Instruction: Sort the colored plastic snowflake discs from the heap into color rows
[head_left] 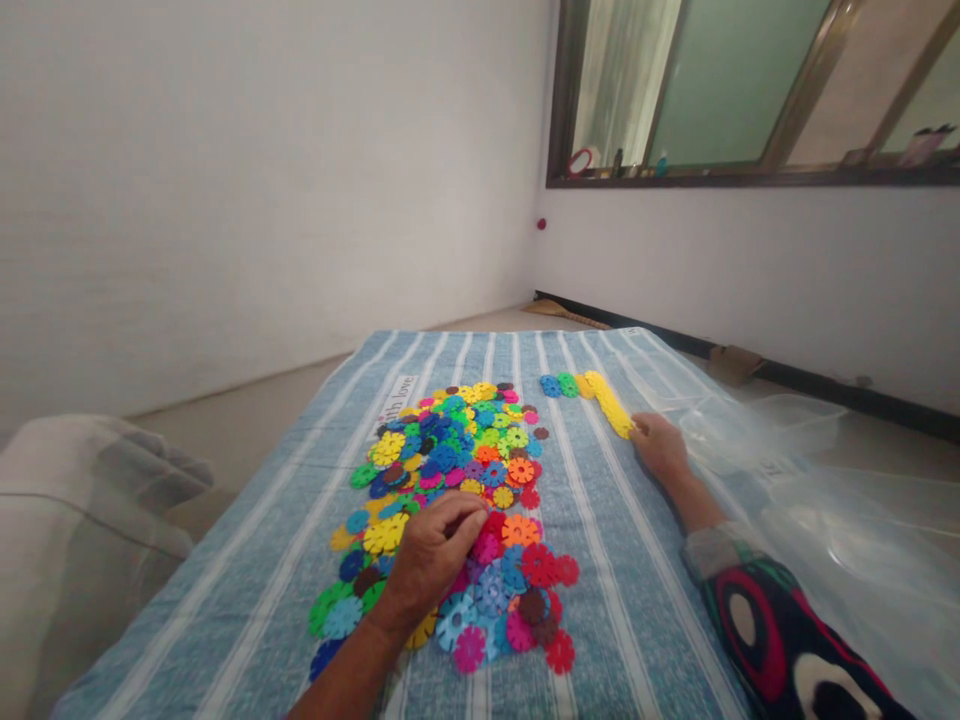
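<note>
Left hand (433, 548) low over loose pile of colourful flower-shaped discs (448, 458), thumb and fingers bunched close; can't tell from here whether disc sits between them. Right hand (661, 450) out to side, fingertips at near end of yellow row (609, 402) of overlapping discs; can't tell if they grip. Green discs (567, 385), blue discs (550, 386) left of row's far end. Striped cloth (285, 560) beneath. Clear plastic containers (806, 425) right of right hand.

Seemingly a home (curtained window (739, 85))
</note>
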